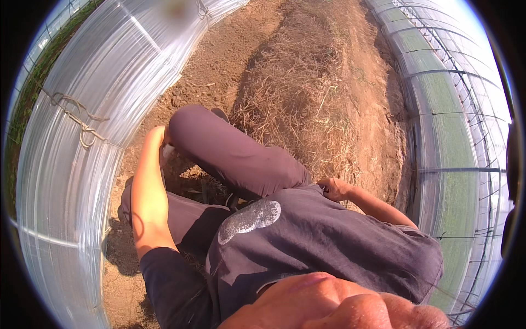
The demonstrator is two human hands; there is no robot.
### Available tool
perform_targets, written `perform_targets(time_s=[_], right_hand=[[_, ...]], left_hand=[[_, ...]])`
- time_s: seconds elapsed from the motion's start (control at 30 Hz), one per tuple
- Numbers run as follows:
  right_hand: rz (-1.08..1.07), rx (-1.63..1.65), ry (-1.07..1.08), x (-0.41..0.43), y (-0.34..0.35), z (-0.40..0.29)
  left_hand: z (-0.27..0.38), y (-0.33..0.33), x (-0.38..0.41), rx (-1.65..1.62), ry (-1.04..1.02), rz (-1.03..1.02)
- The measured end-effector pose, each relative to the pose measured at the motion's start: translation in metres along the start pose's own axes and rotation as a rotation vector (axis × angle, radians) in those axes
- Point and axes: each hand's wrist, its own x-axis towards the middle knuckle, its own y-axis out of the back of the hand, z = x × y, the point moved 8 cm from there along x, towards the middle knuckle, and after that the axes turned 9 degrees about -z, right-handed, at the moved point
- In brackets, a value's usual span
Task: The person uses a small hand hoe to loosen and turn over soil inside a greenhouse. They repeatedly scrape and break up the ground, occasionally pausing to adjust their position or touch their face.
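Note:
My left arm reaches down past the raised knee of my dark trousers (230,152). Most of my left hand (165,135) is hidden beside that knee, so what it holds cannot be told. A small whitish patch shows just below it, in shadow. On the other side, my right hand (336,189) is at my hip, its fingers curled on dark cloth where the hem of my grey T-shirt (320,234) meets the trousers. The T-shirt has a pale, worn print. My legs are bent low over the soil.
Clear plastic sheeting (78,172) with a knotted cord (84,123) rises close on the left. Dry plant stalks (296,90) cover a strip of bare soil (230,53) ahead. Another plastic-covered tunnel with metal hoops (452,169) runs along the right.

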Motion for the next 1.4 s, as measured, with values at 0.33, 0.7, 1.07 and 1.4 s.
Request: perform_targets(time_s=[0.33, 0.7, 1.07, 1.4], right_hand=[[0.019, 0.477, -0.123, 0.007, 0.021, -0.033], [-0.036, 0.824, 0.169, 0.015, 0.023, -0.037], [0.039, 0.599, 0.058, 0.021, 0.036, -0.040], [0.107, 1.435, -0.199, 0.037, 0.004, 0.043]], left_hand=[[-0.009, 0.017, -0.012, -0.023, -0.004, 0.038], [-0.006, 0.006, -0.009, 0.017, 0.036, 0.036], [-0.006, 0.001, -0.015, 0.021, 0.044, 0.030], [-0.009, -0.004, -0.017, 0.035, 0.075, 0.023]])
